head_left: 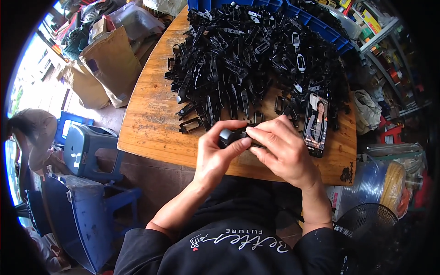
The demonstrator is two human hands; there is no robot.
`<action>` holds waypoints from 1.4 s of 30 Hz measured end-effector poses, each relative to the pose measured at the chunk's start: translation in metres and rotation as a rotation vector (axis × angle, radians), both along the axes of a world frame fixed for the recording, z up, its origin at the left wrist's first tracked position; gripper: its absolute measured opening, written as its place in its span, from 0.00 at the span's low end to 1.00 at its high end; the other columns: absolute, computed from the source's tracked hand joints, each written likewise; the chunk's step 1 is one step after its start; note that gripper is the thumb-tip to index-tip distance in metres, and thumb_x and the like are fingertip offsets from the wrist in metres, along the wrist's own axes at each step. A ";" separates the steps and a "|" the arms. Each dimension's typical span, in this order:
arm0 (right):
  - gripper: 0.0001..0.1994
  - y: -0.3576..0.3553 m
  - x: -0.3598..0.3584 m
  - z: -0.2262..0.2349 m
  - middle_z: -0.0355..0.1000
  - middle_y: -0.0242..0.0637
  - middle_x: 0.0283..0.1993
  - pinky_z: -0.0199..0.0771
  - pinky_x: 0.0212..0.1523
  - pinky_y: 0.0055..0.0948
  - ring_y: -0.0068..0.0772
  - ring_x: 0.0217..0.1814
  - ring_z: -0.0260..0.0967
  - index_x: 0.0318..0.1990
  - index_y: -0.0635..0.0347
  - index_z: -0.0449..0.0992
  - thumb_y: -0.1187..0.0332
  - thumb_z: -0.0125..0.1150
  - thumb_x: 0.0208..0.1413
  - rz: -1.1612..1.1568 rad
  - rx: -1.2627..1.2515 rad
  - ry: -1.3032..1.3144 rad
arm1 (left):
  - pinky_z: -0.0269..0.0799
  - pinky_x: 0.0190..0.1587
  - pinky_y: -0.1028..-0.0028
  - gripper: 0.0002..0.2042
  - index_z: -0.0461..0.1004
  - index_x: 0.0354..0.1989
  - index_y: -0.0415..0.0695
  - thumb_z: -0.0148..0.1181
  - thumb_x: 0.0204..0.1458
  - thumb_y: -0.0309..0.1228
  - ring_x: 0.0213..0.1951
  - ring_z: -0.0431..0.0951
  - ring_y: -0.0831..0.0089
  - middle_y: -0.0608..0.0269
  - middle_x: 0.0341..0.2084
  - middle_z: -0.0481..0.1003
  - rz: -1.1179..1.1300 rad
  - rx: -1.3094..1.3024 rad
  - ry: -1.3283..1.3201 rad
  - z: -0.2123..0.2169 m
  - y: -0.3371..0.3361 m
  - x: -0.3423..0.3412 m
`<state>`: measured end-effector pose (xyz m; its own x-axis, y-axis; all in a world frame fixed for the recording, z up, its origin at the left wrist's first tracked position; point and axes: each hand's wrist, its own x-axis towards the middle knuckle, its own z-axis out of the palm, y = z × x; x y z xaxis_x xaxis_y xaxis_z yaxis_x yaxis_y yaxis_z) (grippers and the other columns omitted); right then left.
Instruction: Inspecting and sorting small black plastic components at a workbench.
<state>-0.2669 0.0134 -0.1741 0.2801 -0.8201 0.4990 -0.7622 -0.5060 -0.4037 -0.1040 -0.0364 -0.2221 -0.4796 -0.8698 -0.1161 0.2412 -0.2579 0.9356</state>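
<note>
Over the near edge of a wooden table [151, 123], both hands close around one small black plastic part [231, 136]. My left hand [217, 153] grips its left end with thumb and fingers. My right hand [284, 149] pinches its right end from above. Just beyond the hands lies a large heap of black plastic clips [250, 59], covering most of the tabletop. Most of the held part is hidden by my fingers.
A lit phone [316, 123] leans at the table's right edge. Blue bins [321, 25] line the far side. Blue plastic stools [87, 151] stand left, brown sacks [107, 68] behind them, another person [32, 133] at far left. A black fan [366, 224] sits lower right.
</note>
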 end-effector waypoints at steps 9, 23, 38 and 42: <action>0.28 0.001 -0.002 -0.003 0.66 0.36 0.48 0.65 0.47 0.26 0.27 0.47 0.63 0.45 0.63 0.74 0.49 0.67 0.44 0.024 0.410 -0.734 | 0.70 0.31 0.82 0.15 0.73 0.41 0.40 0.66 0.44 0.21 0.26 0.74 0.80 0.65 0.26 0.75 0.022 0.134 0.213 0.004 0.002 0.007; 0.17 0.007 0.007 0.003 0.71 0.38 0.38 0.69 0.35 0.31 0.37 0.37 0.67 0.38 0.63 0.76 0.66 0.69 0.40 -0.045 -0.127 -0.022 | 0.68 0.32 0.84 0.15 0.72 0.45 0.40 0.64 0.48 0.25 0.28 0.72 0.85 0.69 0.25 0.74 -0.033 0.062 0.085 0.002 -0.001 0.011; 0.20 -0.001 0.014 -0.018 0.69 0.35 0.32 0.68 0.32 0.23 0.25 0.31 0.67 0.42 0.63 0.71 0.54 0.61 0.52 0.018 0.325 -0.685 | 0.68 0.32 0.79 0.11 0.70 0.39 0.43 0.59 0.50 0.33 0.29 0.73 0.75 0.63 0.30 0.73 -0.103 0.473 0.594 -0.007 -0.010 0.023; 0.22 0.004 0.015 -0.046 0.68 0.38 0.31 0.70 0.30 0.32 0.35 0.30 0.69 0.39 0.62 0.70 0.57 0.70 0.42 -0.301 0.122 0.070 | 0.68 0.53 0.60 0.06 0.67 0.34 0.46 0.56 0.48 0.26 0.40 0.72 0.69 0.58 0.41 0.72 -0.009 0.469 0.727 0.005 -0.026 0.029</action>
